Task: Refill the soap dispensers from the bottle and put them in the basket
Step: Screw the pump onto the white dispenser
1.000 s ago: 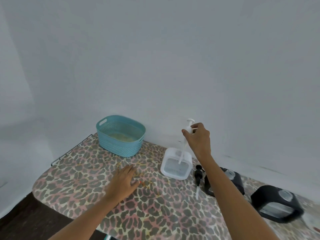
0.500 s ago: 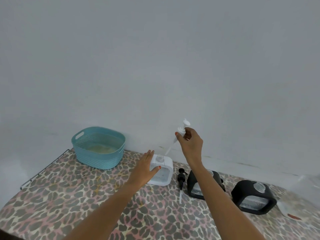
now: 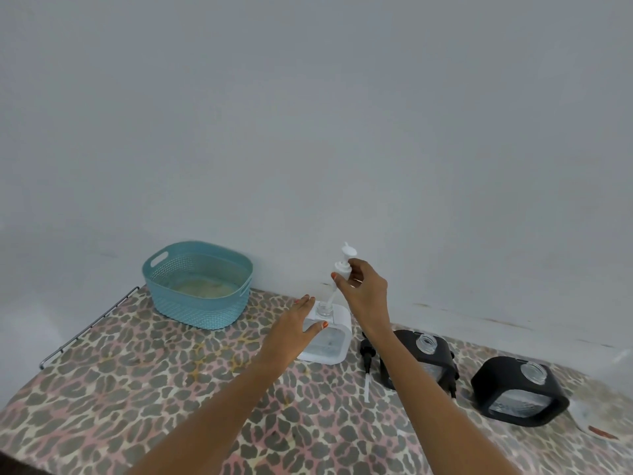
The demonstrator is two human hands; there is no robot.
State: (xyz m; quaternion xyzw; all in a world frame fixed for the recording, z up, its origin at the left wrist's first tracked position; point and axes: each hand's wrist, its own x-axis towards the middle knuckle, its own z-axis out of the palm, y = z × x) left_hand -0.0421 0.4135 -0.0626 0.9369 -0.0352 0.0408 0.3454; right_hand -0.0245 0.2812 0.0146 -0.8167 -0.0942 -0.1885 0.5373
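A white square soap dispenser (image 3: 334,341) stands on the leopard-print table (image 3: 137,389), its clear neck uncovered. My right hand (image 3: 363,291) pinches the white pump (image 3: 343,265) above it, and the pump's tube dips into the neck. My left hand (image 3: 294,332) rests against the dispenser's left side, fingers spread. Two black dispensers (image 3: 424,358) (image 3: 520,392) with no pumps on them stand to the right. A black pump (image 3: 366,358) lies on the table between the white and black ones. The teal basket (image 3: 198,287) sits at the back left.
A grey wall runs behind the table. A metal rail (image 3: 89,325) edges the table's left side. A pale, blurred object (image 3: 596,419) lies at the far right edge, partly out of view.
My left hand left the table and came to the white dispenser's side. My right hand lifted the pump higher, so most of its tube is out. The camera turned right.
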